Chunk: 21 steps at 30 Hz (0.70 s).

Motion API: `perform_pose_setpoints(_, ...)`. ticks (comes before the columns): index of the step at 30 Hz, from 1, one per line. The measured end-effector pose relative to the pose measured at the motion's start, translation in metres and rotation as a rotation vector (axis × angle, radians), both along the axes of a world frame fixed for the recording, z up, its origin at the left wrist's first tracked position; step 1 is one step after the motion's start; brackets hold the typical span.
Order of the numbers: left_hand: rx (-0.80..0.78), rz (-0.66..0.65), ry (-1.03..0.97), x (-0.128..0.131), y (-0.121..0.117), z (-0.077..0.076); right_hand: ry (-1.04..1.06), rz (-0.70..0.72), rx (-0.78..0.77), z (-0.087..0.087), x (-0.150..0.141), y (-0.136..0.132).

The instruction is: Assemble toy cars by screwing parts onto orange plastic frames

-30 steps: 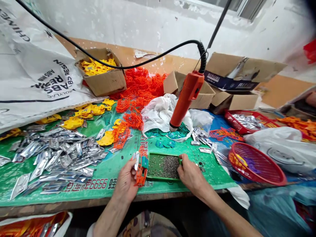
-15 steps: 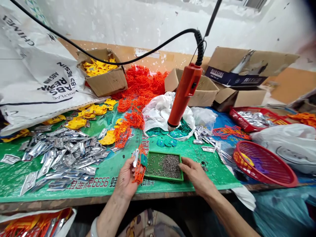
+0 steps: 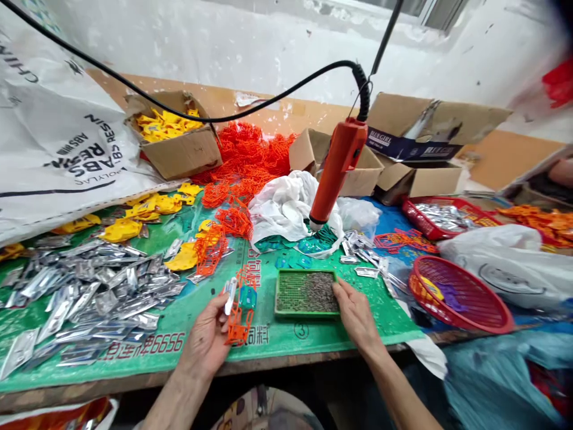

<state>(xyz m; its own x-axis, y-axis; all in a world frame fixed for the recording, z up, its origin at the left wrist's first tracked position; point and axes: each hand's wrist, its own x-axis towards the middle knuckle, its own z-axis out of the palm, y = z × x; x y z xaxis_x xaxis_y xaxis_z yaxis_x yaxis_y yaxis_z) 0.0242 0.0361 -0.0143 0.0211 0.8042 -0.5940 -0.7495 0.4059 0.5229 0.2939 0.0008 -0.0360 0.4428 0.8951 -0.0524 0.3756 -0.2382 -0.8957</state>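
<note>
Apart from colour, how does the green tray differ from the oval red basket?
The green tray is rectangular; the oval red basket has a rounded rim. The green tray holds many small grey pieces; the oval red basket holds something yellow and something purple. The right hand grips the green tray; no hand touches the oval red basket. Both are open-topped.

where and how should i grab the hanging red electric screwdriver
Probably best around the mid-barrel of the electric screwdriver, coming from the near right: it hangs tip-down and slanted, its slim round body is unobstructed there, and the cable leaves the top.
</note>
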Motion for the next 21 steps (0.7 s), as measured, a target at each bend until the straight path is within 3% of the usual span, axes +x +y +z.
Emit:
perform_pose_setpoints(6,0.244,0.144,0.388,-0.01,0.005,0.003,0.065,0.02,0.038,0.004,-0.016,0.011)
perform_pose_setpoints(12,0.35,0.027,0.715,-0.002,0.0,-0.01,0.152,0.109,0.052,0.01,-0.029,0.015)
perform_pose_setpoints(17,0.445,0.077,1.123,0.004,0.004,-0.014,0.198,0.117,0.078,0.015,-0.034,0.012)
perform_pose_setpoints(21,0.474,0.073,1.144,0.014,0.01,-0.012,0.218,0.042,0.05,0.012,-0.036,0.01)
